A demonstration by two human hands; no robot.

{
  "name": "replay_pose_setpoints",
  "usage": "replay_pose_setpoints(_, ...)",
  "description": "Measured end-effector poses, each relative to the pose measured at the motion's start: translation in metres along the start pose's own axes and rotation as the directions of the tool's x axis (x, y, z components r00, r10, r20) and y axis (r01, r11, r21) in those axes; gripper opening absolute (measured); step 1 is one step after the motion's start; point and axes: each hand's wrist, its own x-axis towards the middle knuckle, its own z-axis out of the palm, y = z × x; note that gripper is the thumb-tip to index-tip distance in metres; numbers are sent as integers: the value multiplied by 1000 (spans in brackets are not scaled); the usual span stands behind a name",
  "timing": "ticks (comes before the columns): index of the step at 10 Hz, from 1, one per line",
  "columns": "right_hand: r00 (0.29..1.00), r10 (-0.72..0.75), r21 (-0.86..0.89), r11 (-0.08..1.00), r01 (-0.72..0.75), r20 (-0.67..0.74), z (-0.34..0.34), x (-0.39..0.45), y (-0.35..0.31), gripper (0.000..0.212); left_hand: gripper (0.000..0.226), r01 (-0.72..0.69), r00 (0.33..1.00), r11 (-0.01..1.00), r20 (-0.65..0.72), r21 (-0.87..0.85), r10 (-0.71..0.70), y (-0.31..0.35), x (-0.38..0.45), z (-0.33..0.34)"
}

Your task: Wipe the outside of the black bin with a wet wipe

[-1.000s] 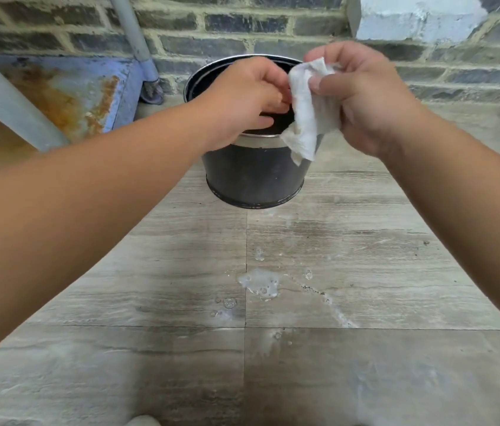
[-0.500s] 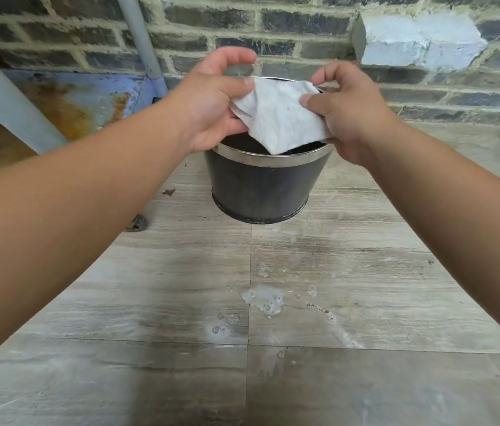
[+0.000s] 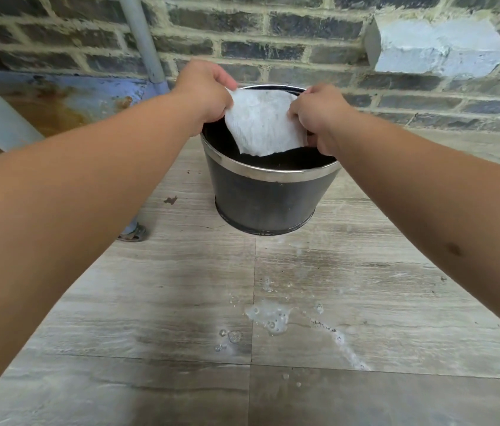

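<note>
A round black bin [image 3: 265, 204] with a shiny metal band around its rim stands upright on the tiled floor near the brick wall. Above its open mouth I hold a white wet wipe [image 3: 262, 124], spread out flat. My left hand [image 3: 204, 93] pinches the wipe's upper left edge. My right hand [image 3: 316, 115] grips its right edge. The wipe's lower corner hangs inside the bin's opening. Both hands are over the bin's rim, and the wipe does not touch the bin's outer wall.
A brick wall [image 3: 273, 41] runs behind the bin. A grey pipe [image 3: 141, 38] comes down at the upper left beside a rusty blue metal plate [image 3: 67, 96]. Water drops and a small puddle [image 3: 270, 318] lie on the floor tiles in front of the bin.
The wipe went from bunched in my right hand to spread out between both hands. Both hands have dropped lower over the bin's mouth.
</note>
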Motion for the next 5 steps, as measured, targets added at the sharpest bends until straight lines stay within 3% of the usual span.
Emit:
replay_pose_setpoints(2, 987, 139, -36, 990, -136, 84, 33, 18, 4, 22, 21, -142, 989, 907, 23, 397, 144, 5, 8, -6)
replay_pose_setpoints(3, 915, 279, -242, 947, -211, 293, 45, 17, 9, 39, 17, -237, 962, 864, -20, 445, 274, 21, 2, -13)
replay_pose_setpoints(4, 850, 318, -286, 935, -208, 420, 40, 25, 17, 51, 50, -259, 944, 882, -88, 394, 317, 24, 1, -24)
replay_pose_setpoints(5, 902, 247, -146, 967, -208, 355, 20, 28, 17, 53, 55, -255, 945, 896, -102, 364, 311, 26, -7, -39)
